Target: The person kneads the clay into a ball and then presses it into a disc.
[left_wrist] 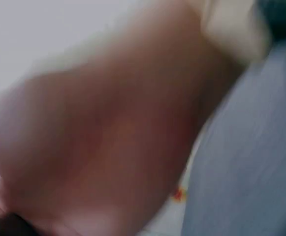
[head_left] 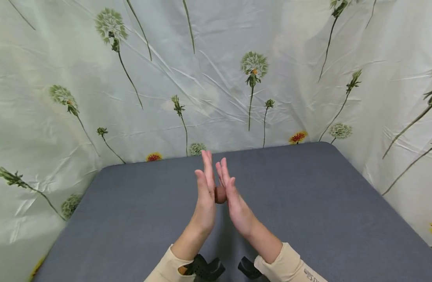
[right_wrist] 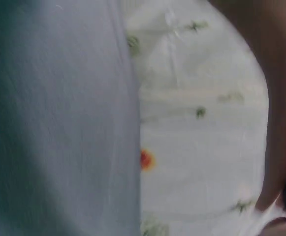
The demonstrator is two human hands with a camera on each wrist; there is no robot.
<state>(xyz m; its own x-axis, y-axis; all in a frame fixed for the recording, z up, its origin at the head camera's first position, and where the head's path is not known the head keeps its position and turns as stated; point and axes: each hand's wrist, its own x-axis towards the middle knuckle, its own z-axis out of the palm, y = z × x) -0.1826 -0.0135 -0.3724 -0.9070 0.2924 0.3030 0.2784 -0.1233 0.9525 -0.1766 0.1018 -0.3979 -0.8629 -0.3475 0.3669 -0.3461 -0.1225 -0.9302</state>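
Note:
Between two facing palms sits a small brown ball (head_left: 220,195), smooth and round like a lump of clay; its material cannot be told for certain. My left hand (head_left: 206,199) presses on it from the left with straight fingers pointing up and away. From the other side my right hand (head_left: 238,207) touches it, its fingers also straight and leaning toward the left ones. In the left wrist view the blurred left hand (left_wrist: 98,142) fills the picture, with a dark edge at the lower left corner. The right wrist view has the right hand (right_wrist: 283,98) along its right edge.
A dark grey padded table (head_left: 149,207) lies under both hands. Behind it and along the sides hangs a pale curtain (head_left: 216,78) printed with dandelions. Black wrist devices (head_left: 209,269) sit at the cream sleeves (head_left: 286,262).

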